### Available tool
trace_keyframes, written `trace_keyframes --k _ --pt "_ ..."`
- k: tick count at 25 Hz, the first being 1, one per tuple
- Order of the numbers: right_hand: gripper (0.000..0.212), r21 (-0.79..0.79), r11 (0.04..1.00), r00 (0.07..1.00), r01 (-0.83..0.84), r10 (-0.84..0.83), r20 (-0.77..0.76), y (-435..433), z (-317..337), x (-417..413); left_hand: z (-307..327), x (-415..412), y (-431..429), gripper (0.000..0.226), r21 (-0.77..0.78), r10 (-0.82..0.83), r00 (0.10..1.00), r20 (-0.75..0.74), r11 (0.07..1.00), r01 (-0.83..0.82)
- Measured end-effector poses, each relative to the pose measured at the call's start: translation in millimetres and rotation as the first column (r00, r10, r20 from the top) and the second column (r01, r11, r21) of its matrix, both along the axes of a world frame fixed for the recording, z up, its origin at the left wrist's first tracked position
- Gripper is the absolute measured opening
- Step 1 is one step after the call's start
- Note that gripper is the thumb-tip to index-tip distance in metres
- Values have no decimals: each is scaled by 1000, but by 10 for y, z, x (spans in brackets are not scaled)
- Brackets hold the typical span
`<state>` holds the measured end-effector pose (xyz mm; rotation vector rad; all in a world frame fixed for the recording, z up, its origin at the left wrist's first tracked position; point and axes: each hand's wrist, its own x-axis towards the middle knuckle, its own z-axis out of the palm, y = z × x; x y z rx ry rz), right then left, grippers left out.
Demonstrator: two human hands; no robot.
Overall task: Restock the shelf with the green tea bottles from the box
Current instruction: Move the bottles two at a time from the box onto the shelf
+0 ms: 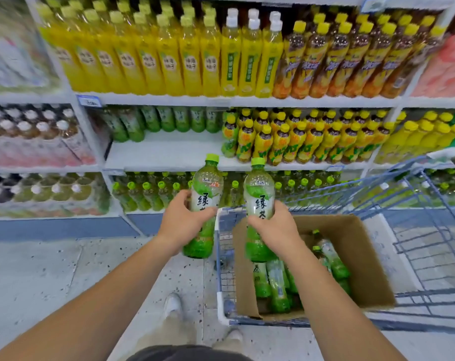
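Note:
My left hand (181,222) grips one green tea bottle (205,191) upright, held in front of the shelves and left of the cart. My right hand (274,227) grips a second green tea bottle (259,188) upright, just above the near left corner of the cardboard box (361,259). Several more green tea bottles (278,285) lie inside that box. On the middle shelf (166,152) a row of green tea bottles (166,119) stands at the back, with bare white shelf in front of it.
The box sits in a blue wire shopping cart (416,246) at the right. Yellow-capped iced tea bottles (299,136) fill the right part of the middle shelf. Yellow drinks (153,56) line the shelf above; small green bottles (148,191) fill the one below. My shoes (172,306) stand on speckled floor.

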<state>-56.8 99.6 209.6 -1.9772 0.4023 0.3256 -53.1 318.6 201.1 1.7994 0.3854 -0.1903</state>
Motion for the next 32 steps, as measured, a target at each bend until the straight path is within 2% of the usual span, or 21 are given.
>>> trace_keyframes --k 3,7,10,15,20,27,32 --pt "38 -6 996 995 -92 92 41 429 47 130 19 -49 435 45 -6 114 993 33 994 -114" --pt "41 -31 986 984 -162 164 68 1045 68 327 41 -66 1030 40 10 179 981 81 984 -180" --pt "43 -55 977 975 -204 208 84 1655 71 496 -2 -4 1607 45 26 216 975 59 976 -218" --pt "49 -54 982 978 -182 186 90 2623 30 734 -86 245 2520 49 46 178 983 36 983 -179" --pt "45 -68 990 986 -121 127 104 3301 -57 1049 -108 640 3166 49 90 77 997 21 993 -79" --pt "38 -87 991 991 -103 110 77 3700 -374 1650 -321 1313 3465 51 145 14 999 34 989 -18" --pt "35 -90 991 993 -95 101 66 3694 -814 2192 -777 1907 3384 41 162 34 999 37 986 -40"
